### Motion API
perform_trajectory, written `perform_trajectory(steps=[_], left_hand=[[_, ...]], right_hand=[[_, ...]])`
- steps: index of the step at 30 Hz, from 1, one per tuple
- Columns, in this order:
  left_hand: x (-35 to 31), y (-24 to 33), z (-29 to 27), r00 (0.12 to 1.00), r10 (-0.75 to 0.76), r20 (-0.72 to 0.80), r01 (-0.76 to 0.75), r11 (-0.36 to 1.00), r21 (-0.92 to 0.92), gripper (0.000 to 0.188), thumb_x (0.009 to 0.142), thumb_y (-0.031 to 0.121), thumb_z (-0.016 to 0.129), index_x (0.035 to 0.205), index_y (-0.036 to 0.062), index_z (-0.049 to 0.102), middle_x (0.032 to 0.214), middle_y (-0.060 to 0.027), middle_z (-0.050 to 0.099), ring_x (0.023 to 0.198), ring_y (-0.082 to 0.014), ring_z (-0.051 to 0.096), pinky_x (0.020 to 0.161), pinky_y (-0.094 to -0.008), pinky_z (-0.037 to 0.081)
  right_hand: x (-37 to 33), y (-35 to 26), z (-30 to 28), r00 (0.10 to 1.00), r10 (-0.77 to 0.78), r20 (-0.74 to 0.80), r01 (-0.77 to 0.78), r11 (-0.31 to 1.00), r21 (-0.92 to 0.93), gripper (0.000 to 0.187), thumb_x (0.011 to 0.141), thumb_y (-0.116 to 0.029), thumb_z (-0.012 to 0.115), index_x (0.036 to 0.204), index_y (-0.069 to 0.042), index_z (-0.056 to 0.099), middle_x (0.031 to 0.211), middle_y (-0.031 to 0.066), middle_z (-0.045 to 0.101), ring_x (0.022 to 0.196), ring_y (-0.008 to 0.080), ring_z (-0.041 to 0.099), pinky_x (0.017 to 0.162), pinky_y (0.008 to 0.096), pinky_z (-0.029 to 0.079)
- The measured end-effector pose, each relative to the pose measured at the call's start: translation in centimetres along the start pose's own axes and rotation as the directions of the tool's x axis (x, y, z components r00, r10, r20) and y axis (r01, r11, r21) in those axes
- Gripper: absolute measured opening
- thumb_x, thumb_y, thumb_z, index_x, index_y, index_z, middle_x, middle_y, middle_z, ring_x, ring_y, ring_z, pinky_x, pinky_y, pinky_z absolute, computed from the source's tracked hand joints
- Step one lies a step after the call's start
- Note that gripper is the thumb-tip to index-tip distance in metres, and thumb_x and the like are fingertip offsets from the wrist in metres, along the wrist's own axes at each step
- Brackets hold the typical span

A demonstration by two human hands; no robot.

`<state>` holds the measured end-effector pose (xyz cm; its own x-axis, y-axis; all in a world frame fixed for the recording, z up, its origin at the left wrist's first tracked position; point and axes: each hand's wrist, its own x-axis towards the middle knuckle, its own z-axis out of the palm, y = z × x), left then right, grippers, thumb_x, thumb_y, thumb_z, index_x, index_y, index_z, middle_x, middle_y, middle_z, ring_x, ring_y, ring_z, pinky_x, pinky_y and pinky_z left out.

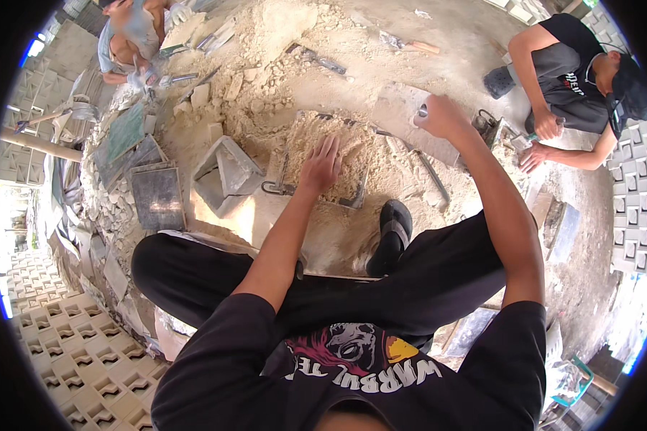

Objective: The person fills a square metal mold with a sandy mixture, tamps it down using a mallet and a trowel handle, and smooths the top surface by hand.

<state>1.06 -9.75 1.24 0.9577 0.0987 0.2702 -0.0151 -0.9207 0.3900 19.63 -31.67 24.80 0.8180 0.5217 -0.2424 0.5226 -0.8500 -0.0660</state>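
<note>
My left hand (321,165) lies flat, fingers stretched out, on pale sandy powder (345,154) heaped in a square dark-edged mould (357,194). A metal loop handle sticks out at the mould's near left corner. To the right, my right hand (444,119) is closed around something with a small round shiny end (423,111); the rest of it is hidden in the fingers. Beneath that hand lies a flat grey plate (395,108) dusted with powder. A dark thin bar (433,176) rests on the ground just right of the mould.
Left of the mould stands a pale angular hollow block (226,172), beside a dark square plate (158,197). A heap of powder (280,36) spreads beyond, with a trowel (410,44). Co-workers crouch at far left and right. Stacked patterned blocks (86,345) line the left side.
</note>
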Motion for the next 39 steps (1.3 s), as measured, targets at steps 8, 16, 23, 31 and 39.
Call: perform_trajectory(steps=[8,16,23,31,39], left_hand=[[-5.8,-1.2,-0.6,0.973,-0.21,-0.099,0.221,0.969,0.114,0.063,0.094,0.035,0.049,0.146,0.0015,0.035,0.151,-0.0157,0.036,0.142,-0.0319,0.03,0.116,-0.0452,0.025],[-4.9,-4.4,-1.3,0.891,-0.427,-0.153,0.442,0.893,0.083,0.075,0.095,0.046,0.046,0.15,-0.0012,0.025,0.157,-0.0213,0.021,0.146,-0.035,0.019,0.119,-0.0443,0.016],[-4.0,-0.6,0.3,0.975,-0.217,-0.04,0.216,0.976,-0.023,0.08,0.094,0.05,0.045,0.151,-0.0015,0.021,0.157,-0.0218,0.02,0.147,-0.0346,0.016,0.121,-0.043,0.012],[0.2,1.6,0.1,0.996,-0.017,0.091,0.017,1.0,0.01,0.079,0.096,0.048,0.046,0.152,0.0006,0.017,0.158,-0.0205,0.019,0.148,-0.0331,0.015,0.121,-0.0439,0.013],[0.7,2.5,0.5,0.965,0.149,0.216,-0.146,0.989,-0.033,0.074,0.096,0.045,0.044,0.151,0.001,0.022,0.158,-0.0191,0.021,0.148,-0.0309,0.017,0.12,-0.0435,0.016]], right_hand=[[2.5,-3.5,-1.7,0.994,-0.106,-0.02,0.106,0.994,0.025,0.041,0.079,-0.034,0.069,0.1,0.001,0.069,0.102,0.0214,0.069,0.096,0.0357,0.068,0.084,0.045,0.054],[1.1,-4.2,-1.7,0.993,-0.119,-0.021,0.12,0.992,0.046,0.04,0.079,-0.035,0.069,0.095,0.002,0.069,0.098,0.0206,0.07,0.093,0.034,0.069,0.081,0.045,0.055],[-1.0,-0.7,-0.6,0.999,-0.053,-0.012,0.053,0.999,0.007,0.04,0.078,-0.035,0.071,0.095,0.002,0.07,0.099,0.0206,0.07,0.093,0.0353,0.068,0.081,0.0458,0.055],[-2.8,2.5,0.8,1.0,-0.016,-0.021,0.015,1.0,-0.017,0.041,0.078,-0.036,0.072,0.099,0.0,0.07,0.101,0.0204,0.069,0.096,0.0361,0.067,0.085,0.0456,0.054],[-5.1,4.2,1.7,0.997,0.06,0.057,-0.061,0.998,0.014,0.041,0.078,-0.035,0.071,0.1,-0.001,0.069,0.104,0.0211,0.069,0.099,0.0358,0.066,0.088,0.0461,0.053]])
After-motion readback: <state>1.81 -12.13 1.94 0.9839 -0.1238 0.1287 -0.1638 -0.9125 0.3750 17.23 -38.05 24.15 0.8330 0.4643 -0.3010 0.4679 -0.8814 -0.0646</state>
